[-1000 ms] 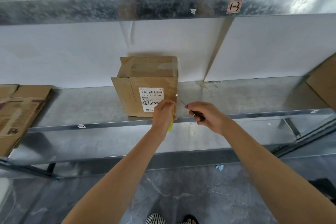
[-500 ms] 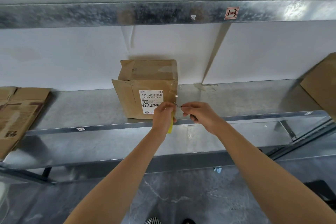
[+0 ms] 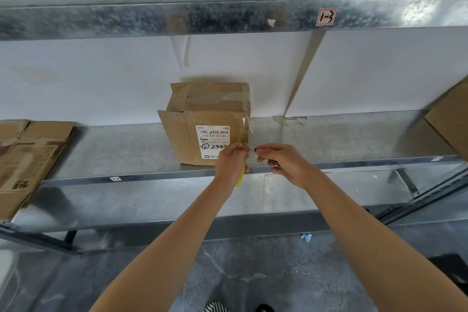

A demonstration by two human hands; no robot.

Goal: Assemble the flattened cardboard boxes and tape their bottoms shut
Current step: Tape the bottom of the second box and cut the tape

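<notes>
An assembled brown cardboard box with a white barcode label stands on the metal shelf, clear tape across its top and down its right side. My left hand is curled round a yellow tape holder just in front of the box's lower right corner. My right hand grips a small dark-handled metal tool whose thin tip points left and meets the left hand's fingers. Both hands hover at the shelf's front edge.
Flattened cardboard boxes lie stacked at the shelf's left end. Another cardboard piece leans at the right edge. An upper shelf beam runs overhead. Below are a lower shelf and grey marbled floor.
My right hand has moved left, bringing the tool's tip up to my left hand. The view has tilted down slightly; the box stays put.
</notes>
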